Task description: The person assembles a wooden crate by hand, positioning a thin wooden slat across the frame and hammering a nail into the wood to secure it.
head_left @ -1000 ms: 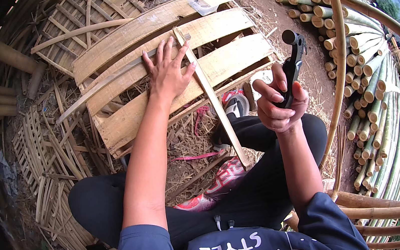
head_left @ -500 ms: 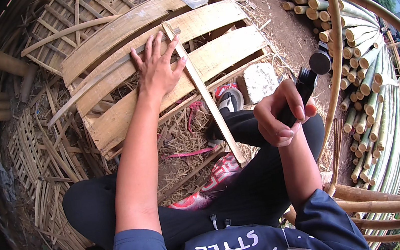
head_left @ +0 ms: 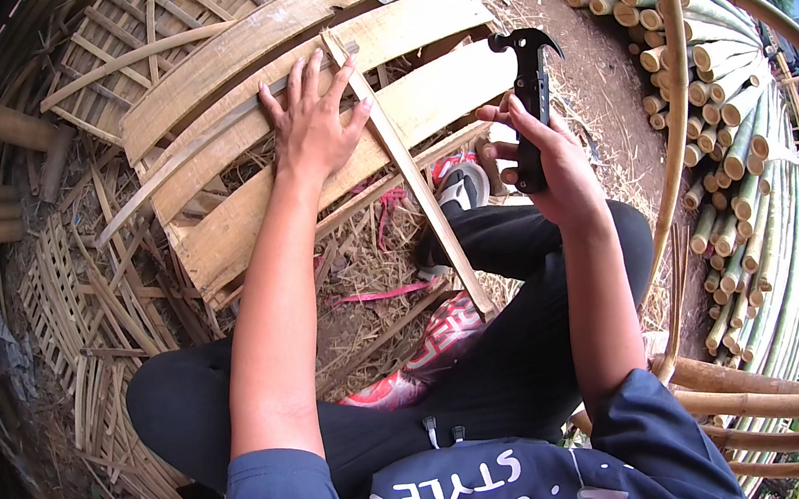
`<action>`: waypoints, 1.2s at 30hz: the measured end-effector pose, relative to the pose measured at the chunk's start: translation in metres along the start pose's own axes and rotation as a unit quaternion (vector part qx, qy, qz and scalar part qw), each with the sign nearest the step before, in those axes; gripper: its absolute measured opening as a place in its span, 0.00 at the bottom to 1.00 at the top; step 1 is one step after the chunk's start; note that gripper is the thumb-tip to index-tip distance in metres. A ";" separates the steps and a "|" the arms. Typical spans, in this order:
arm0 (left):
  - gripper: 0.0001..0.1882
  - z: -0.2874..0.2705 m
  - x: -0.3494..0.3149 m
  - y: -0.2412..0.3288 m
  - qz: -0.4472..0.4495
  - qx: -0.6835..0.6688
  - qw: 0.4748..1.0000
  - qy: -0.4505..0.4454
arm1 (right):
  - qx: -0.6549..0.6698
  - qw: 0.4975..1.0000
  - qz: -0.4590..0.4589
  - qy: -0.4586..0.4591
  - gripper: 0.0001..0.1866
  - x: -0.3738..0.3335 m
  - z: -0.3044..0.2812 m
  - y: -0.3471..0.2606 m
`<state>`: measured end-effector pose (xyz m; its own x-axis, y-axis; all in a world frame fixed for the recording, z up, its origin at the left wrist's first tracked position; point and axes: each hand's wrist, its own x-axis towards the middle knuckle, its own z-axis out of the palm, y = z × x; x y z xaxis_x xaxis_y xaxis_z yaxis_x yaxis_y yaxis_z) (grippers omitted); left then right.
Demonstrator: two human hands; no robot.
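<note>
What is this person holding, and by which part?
The right hand holds a black hammer by its handle. The left hand lies spread against two crossed strips, closed around neither.

Left forearm is extended forward; left hand is palm down, fingers spread, thumb set out to the right. Right forearm is directed forward; right hand is partly closed, fingers curled on its left side.
</note>
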<state>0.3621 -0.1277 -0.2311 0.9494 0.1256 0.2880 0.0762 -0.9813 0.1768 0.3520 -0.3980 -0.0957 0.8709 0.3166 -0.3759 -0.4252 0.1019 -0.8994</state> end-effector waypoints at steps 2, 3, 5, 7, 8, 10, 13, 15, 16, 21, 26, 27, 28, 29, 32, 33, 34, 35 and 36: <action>0.32 0.000 0.001 0.000 0.000 -0.006 1.000 0.001 | -0.005 0.999 -0.003 0.048 0.20 0.002 0.005 0.004; 0.32 0.000 0.001 0.000 -0.001 -0.006 1.000 0.001 | -0.002 0.999 -0.007 0.047 0.21 0.005 0.005 0.008; 0.32 -0.001 0.000 0.001 0.001 -0.011 1.000 -0.002 | -0.009 0.998 -0.019 0.054 0.20 0.008 0.004 0.013; 0.32 0.000 0.000 0.003 -0.002 -0.014 1.000 -0.004 | -0.017 0.998 -0.031 0.060 0.18 0.013 0.003 0.018; 0.32 -0.001 0.000 0.002 -0.004 -0.017 1.000 -0.005 | -0.041 0.996 -0.048 0.065 0.19 0.016 0.001 0.022; 0.32 0.000 0.000 0.000 -0.005 -0.017 1.000 -0.001 | -0.064 0.994 -0.063 0.068 0.21 0.019 0.001 0.027; 0.32 0.001 0.000 0.000 -0.004 -0.023 1.000 0.004 | -0.108 0.987 -0.076 0.095 0.21 0.023 0.002 0.029; 0.32 0.002 0.001 0.002 0.001 -0.022 1.000 0.014 | -0.203 0.972 -0.084 0.082 0.19 0.025 -0.002 0.026; 0.32 0.002 0.000 0.002 0.002 -0.017 1.000 0.011 | -0.170 0.974 -0.113 0.103 0.13 0.021 0.008 0.026; 0.32 0.000 0.001 0.002 0.001 -0.022 1.000 0.013 | -0.436 0.872 -0.177 0.134 0.18 0.022 0.006 0.028; 0.32 0.000 0.000 -0.001 0.001 -0.020 1.000 0.013 | -0.510 0.827 -0.204 0.125 0.20 0.023 0.013 0.034; 0.32 -0.001 0.001 -0.002 0.003 -0.023 1.000 0.019 | -0.514 0.829 -0.180 0.124 0.21 0.023 0.014 0.033; 0.32 -0.002 0.002 -0.001 0.002 -0.026 1.000 0.010 | -0.520 0.831 -0.157 0.122 0.22 0.024 0.015 0.032; 0.32 -0.002 0.002 -0.001 0.002 -0.024 1.000 0.006 | -0.517 0.836 -0.145 0.115 0.22 0.027 0.015 0.034; 0.32 -0.005 -0.001 0.002 -0.007 -0.026 0.999 -0.017 | -0.496 0.852 -0.139 0.097 0.24 0.039 0.020 0.036; 0.32 -0.006 0.000 0.001 -0.008 -0.030 0.999 -0.016 | -0.477 0.858 -0.168 0.091 0.25 0.048 0.024 0.033; 0.32 -0.008 -0.003 -0.003 -0.013 -0.033 0.999 -0.019 | -0.497 0.842 -0.194 0.082 0.23 0.046 0.041 0.018; 0.32 -0.016 -0.002 0.001 -0.017 -0.030 0.998 -0.057 | -0.502 0.826 -0.245 0.077 0.22 0.052 0.048 0.011; 0.32 -0.016 -0.001 0.001 -0.015 -0.037 0.998 -0.048 | -0.506 0.807 -0.294 0.072 0.21 0.062 0.054 0.005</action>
<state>0.3561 -0.1267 -0.2166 0.9722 0.1363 0.1904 0.0854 -0.9635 0.2538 0.3906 -0.3269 -0.1113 0.8992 0.3747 0.2261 0.4288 -0.6514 -0.6259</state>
